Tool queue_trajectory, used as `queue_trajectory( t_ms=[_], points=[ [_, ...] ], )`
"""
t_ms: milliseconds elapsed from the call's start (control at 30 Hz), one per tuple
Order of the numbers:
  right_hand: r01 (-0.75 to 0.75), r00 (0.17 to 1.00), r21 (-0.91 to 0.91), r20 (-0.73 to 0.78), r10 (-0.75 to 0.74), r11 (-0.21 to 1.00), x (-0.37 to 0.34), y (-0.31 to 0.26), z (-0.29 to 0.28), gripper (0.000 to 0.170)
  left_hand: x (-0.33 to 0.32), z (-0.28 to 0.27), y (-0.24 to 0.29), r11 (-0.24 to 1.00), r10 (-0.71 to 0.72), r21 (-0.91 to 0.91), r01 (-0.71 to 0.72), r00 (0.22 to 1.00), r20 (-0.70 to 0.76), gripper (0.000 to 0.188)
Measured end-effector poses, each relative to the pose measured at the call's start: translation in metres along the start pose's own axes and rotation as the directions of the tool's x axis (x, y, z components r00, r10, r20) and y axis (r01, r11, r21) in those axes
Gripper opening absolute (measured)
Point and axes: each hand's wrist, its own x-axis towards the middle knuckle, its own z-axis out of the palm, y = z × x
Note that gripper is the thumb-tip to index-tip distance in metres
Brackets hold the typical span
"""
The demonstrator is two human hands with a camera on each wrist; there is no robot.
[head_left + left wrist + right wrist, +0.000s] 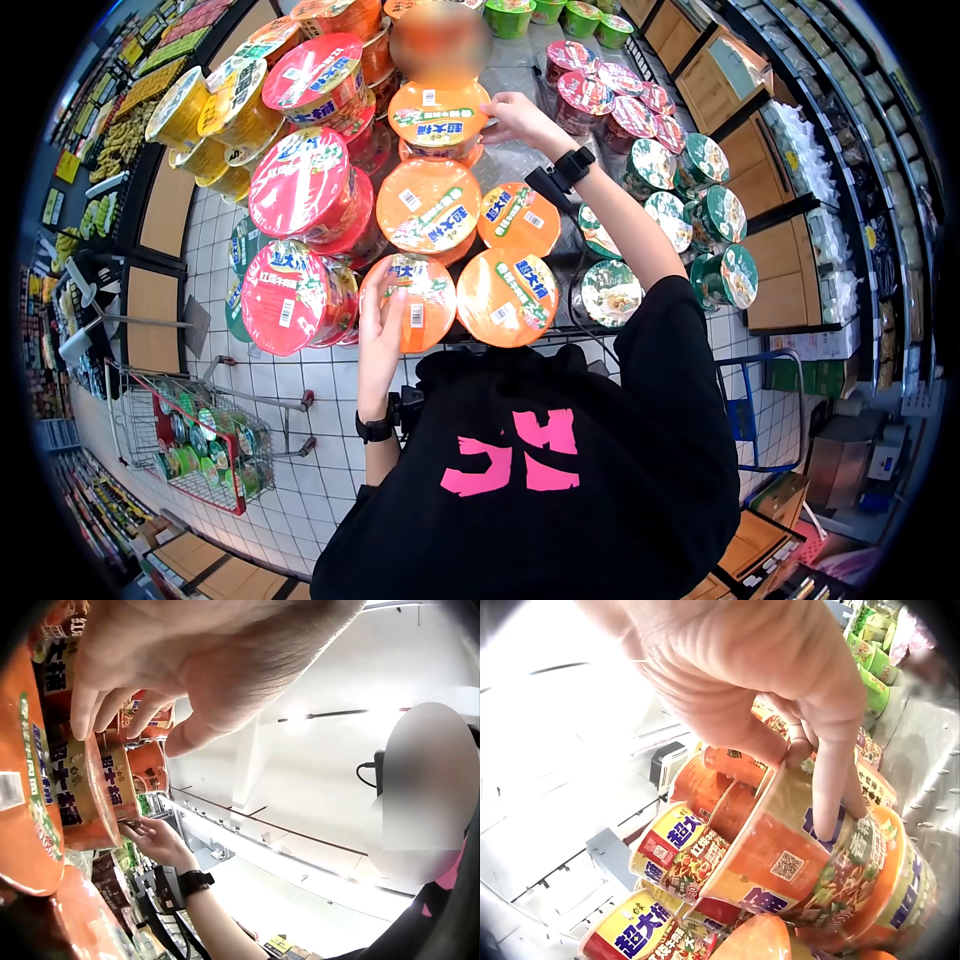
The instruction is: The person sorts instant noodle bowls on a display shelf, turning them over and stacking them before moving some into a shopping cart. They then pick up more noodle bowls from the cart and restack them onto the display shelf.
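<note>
My right hand (525, 118) is at the right side of an orange instant noodle tub (432, 108) in the back part of the stack. The right wrist view shows the thumb on that noodle tub's (769, 851) rim and the fingers pressed along its printed side. The tub sits on top of another orange one. My left hand (378, 325) hovers at the left edge of a front orange noodle tub (415, 310). In the left wrist view its fingers (86, 712) are loosely bent, with nothing between them and the thumb.
Pink-lidded tubs (300, 185) are stacked on the left, with yellow tubs (235, 105) behind. Green-and-white tubs (612, 292) and purplish tubs (585, 95) stand to the right on a metal surface (515, 165). A shopping cart (240, 450) holds green tubs at lower left.
</note>
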Motion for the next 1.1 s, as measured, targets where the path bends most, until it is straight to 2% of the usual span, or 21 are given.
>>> queue_trajectory(
  t_ms=[167, 333, 400, 500, 600, 667, 800, 933, 1067, 1100],
  points=[
    [0.045, 0.998, 0.162, 0.027, -0.05, 0.986, -0.005, 0.006, -0.015, 0.024, 0.007, 0.011, -0.008, 0.998, 0.02, 0.057, -0.014, 0.995, -0.093, 0.044],
    [0.103, 0.994, 0.147, 0.008, -0.105, 0.984, -0.01, 0.013, -0.043, 0.023, 0.017, 0.024, -0.004, 0.997, 0.02, 0.071, -0.01, 0.991, -0.129, 0.043],
    [0.123, 0.992, 0.225, -0.015, -0.123, 0.966, -0.012, 0.017, -0.058, 0.024, 0.022, 0.028, -0.002, 0.999, 0.003, 0.037, 0.001, 0.993, -0.12, 0.046],
    [0.128, 0.992, 0.213, -0.03, -0.125, 0.969, -0.022, 0.024, -0.08, 0.023, 0.027, 0.032, -0.001, 1.0, 0.031, 0.001, -0.032, 0.994, -0.105, 0.056],
    [0.129, 0.991, 0.184, -0.066, -0.119, 0.974, -0.031, 0.033, -0.094, 0.019, 0.034, 0.034, -0.012, 0.997, 0.075, -0.013, -0.077, 0.991, -0.112, 0.056],
    [0.109, 0.991, 0.209, -0.097, -0.091, 0.972, -0.036, 0.04, -0.101, 0.018, 0.037, 0.035, -0.014, 0.998, 0.052, -0.026, -0.055, 0.994, -0.1, 0.057],
    [0.085, 0.993, 0.3, -0.107, -0.055, 0.95, -0.044, 0.053, -0.11, 0.017, 0.043, 0.035, -0.025, 0.996, 0.074, 0.051, -0.068, 0.988, -0.137, 0.056],
    [0.09, 0.985, 0.255, -0.165, -0.048, 0.963, -0.055, 0.056, -0.116, 0.017, 0.047, 0.035, -0.026, 0.992, 0.08, 0.106, -0.063, 0.983, -0.167, 0.055],
    [0.048, 0.988, 0.207, -0.153, -0.017, 0.977, -0.056, 0.071, -0.12, 0.018, 0.049, 0.037, -0.025, 0.992, 0.078, 0.107, -0.062, 0.985, -0.157, 0.054],
    [0.085, 0.984, 0.229, -0.173, -0.046, 0.97, -0.05, 0.082, -0.118, 0.019, 0.05, 0.038, -0.022, 0.994, 0.072, 0.09, -0.059, 0.985, -0.157, 0.053]
  ],
)
